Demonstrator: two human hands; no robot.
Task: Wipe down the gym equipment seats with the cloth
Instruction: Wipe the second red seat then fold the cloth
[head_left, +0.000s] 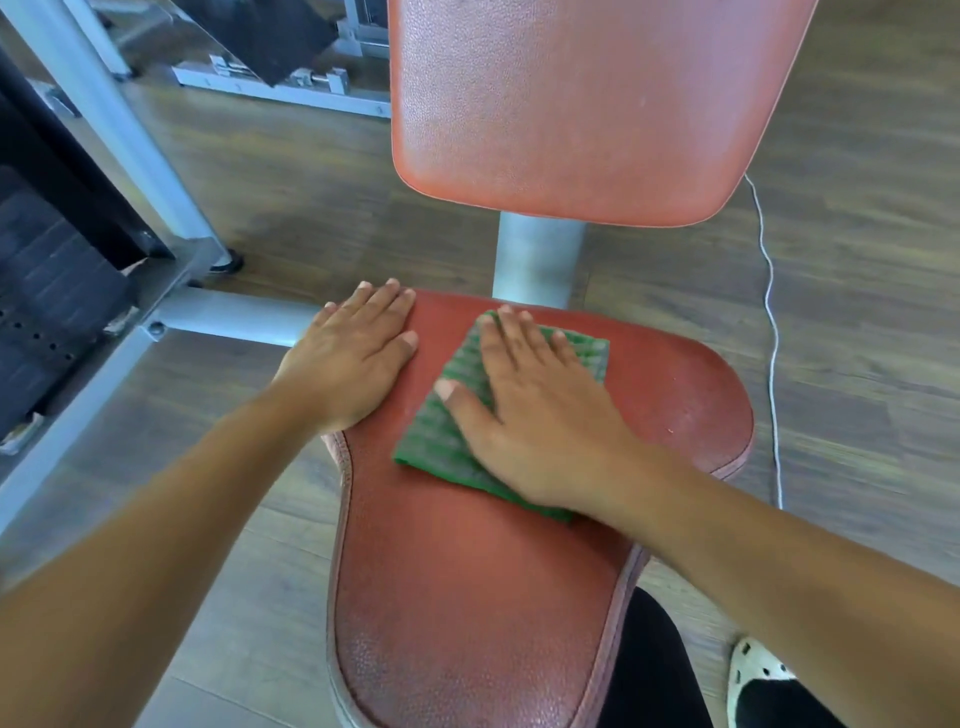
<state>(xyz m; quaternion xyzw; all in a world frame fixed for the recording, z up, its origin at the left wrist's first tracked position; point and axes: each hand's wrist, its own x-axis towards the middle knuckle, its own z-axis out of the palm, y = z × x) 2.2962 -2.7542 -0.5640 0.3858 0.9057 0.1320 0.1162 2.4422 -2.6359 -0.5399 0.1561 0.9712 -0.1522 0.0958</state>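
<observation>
A wood-plank floor (311, 171) fills the background, with grey metal frame tubes (104, 119) of a gym machine running down the left side and a black weight stack (47, 291) beside them. The red padded backrest (582, 104) stands at the top of the view, tilted away, carried on a grey steel post (537, 260) that drops behind the seat. The red leather-look seat (467, 597) lies below it, wide at the far end and narrowing toward the camera, with piped stitching along its rim. A thin white cord (771, 322) trails across the floor to the right of the seat.

Two bare forearms reach in from the bottom corners. The left hand (353, 358) rests palm down on the seat's far left corner, its fingers (384, 301) straight and close together, holding nothing. The right hand (540, 415) presses flat on a folded green cloth (441, 441), its fingers (514, 338) spread a little apart on top of it rather than gripping it, thumb pointing left. The cloth lies on the wide far part of the seat, just right of the left hand and not touching it; its edges look blurred. At the lower right, a dark trouser leg (649, 665) and a white-and-black shoe (753, 675) show beside the seat.
</observation>
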